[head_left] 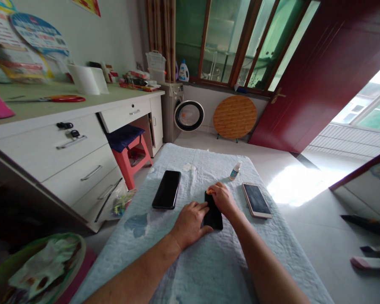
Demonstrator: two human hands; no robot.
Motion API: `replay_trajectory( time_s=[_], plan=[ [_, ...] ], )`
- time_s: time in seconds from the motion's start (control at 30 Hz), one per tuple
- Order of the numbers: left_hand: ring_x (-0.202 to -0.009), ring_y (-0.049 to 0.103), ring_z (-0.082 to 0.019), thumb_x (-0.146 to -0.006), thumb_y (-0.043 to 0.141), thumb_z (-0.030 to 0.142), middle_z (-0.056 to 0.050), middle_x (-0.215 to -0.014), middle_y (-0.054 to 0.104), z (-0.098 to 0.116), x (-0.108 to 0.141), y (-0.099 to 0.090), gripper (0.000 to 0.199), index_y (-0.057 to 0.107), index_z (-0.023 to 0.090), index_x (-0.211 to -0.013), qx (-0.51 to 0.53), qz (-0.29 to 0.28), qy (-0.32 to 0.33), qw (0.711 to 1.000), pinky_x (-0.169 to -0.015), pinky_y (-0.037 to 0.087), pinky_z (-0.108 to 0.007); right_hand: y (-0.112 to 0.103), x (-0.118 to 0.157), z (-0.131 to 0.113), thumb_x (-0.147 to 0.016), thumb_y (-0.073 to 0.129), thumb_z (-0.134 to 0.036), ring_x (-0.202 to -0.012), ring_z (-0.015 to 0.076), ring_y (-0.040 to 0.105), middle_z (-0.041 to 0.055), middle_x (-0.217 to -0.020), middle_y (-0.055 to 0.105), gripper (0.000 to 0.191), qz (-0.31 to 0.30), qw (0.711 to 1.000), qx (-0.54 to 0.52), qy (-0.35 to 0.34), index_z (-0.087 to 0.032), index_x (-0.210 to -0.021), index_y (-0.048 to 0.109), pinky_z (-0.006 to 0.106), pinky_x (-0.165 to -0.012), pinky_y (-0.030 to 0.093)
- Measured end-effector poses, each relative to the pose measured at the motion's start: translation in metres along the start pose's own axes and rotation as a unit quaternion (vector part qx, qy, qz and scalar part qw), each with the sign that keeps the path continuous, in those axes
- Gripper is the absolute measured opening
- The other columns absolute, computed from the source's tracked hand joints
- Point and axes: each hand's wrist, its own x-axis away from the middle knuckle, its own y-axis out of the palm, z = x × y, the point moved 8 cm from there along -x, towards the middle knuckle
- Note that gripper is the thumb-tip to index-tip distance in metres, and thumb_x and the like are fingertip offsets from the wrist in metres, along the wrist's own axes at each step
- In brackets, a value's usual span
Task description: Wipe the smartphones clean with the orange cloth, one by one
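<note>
We have our left hand (pixel 191 223) braced on the middle phone (pixel 213 216), which lies flat on the pale blue cloth (pixel 209 160), long side running away from us. Left fingertips sit on its left side, thumb apart from them near the close end; the hand isn't wrapped around anything. Likely reason: light pressure there stops the phone skating on loose fabric.

Our right hand (pixel 224 200) is at the far end, fingers closed together on a small orange wad (pixel 210 191) against the glass. Probably a folded wipe, but it's small and mostly under the fingers, so we can't swear to the material. Bunched tight, it puts the pressure under the fingertips.

Second black phone (pixel 167 190) lies flat to our left, clear of the forearm. Gold-framed phone (pixel 256 200) lies to our right, screen up, slightly angled. Both sit apart from the middle one, which leaves our hands elbow room. Small spray bottle (pixel 235 172) stands upright beyond the right hand, between the middle and gold-framed phones: within easy reach, out of the forearm's path. Neither hand touches it.
</note>
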Motion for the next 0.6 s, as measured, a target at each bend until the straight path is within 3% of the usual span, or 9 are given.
replay_trajectory(
  time_s=[0.27, 0.4, 0.6],
  plan=[
    [-0.113, 0.052, -0.030, -0.073, 0.075, 0.042, -0.008, -0.132, 0.058, 0.001, 0.001, 0.000, 0.056, 0.060, 0.018, -0.121, -0.002, 0.002, 0.006, 1.000, -0.097, 0.042, -0.042, -0.014, 0.017, 0.029, -0.085, 0.048, -0.011, -0.080, 0.0148, 0.054, 0.0035, -0.084, 0.058, 0.022, 0.026, 0.998, 0.010, 0.050, -0.019, -0.085, 0.069, 0.025, -0.077, 0.040],
    [-0.114, 0.052, -0.030, -0.073, 0.075, 0.041, -0.008, -0.132, 0.058, 0.002, 0.001, -0.001, 0.055, 0.060, 0.019, -0.121, 0.001, 0.001, 0.006, 1.000, -0.097, 0.042, -0.042, -0.012, 0.019, 0.022, -0.088, 0.045, -0.013, -0.085, 0.0161, 0.054, 0.0041, -0.086, 0.058, 0.023, 0.052, 0.998, 0.003, 0.035, -0.020, -0.084, 0.067, 0.027, -0.081, 0.040],
    [-0.113, 0.052, -0.029, -0.073, 0.076, 0.040, -0.007, -0.131, 0.058, 0.001, 0.001, 0.001, 0.055, 0.059, 0.020, -0.121, 0.004, 0.005, 0.007, 1.000, -0.098, 0.041, -0.043, -0.003, 0.014, -0.004, -0.088, 0.045, -0.011, -0.091, 0.0180, 0.052, 0.0060, -0.095, 0.060, 0.023, 0.033, 0.998, 0.035, -0.034, -0.019, -0.093, 0.066, 0.030, -0.087, 0.038]
  ],
)
